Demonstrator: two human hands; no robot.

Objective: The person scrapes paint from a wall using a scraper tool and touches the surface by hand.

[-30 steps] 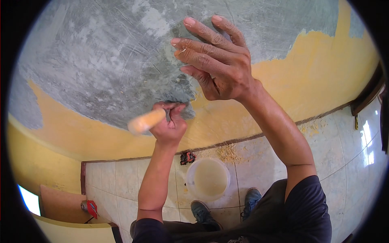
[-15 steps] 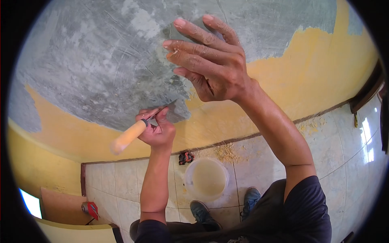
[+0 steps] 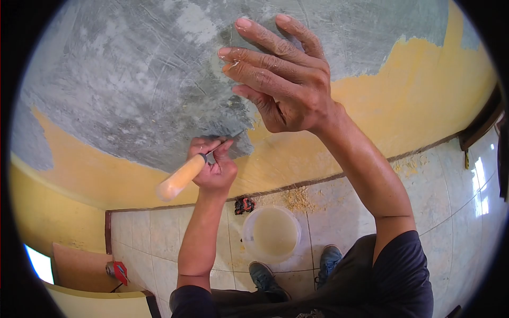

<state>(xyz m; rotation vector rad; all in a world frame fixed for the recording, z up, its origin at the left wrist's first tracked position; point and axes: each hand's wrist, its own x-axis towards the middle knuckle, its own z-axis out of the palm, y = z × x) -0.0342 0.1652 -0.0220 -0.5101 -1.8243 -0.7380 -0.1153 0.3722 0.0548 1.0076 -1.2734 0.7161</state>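
Observation:
My left hand is closed around the metal part of a scraper, whose light wooden handle points down and left. The thin blade reaches the wall where yellow paint meets bare grey plaster; whether its tip touches cannot be made out. Higher up and to the right, my right hand is open, fingers spread and slightly bent, holding nothing. Its fingertips are at the grey surface, with dusty residue on the fingers. Flaky yellow paint borders the scraped patch close to the blade.
A whitish bucket with cloudy contents stands on the tiled floor in front of my shoes. Beside it lies a small black-and-red object. Yellow paint flakes litter the wall's base. At the lower left is a red item.
My left hand and the scraper have shifted right along the paint edge. My right hand appears slightly farther right, still spread at the wall.

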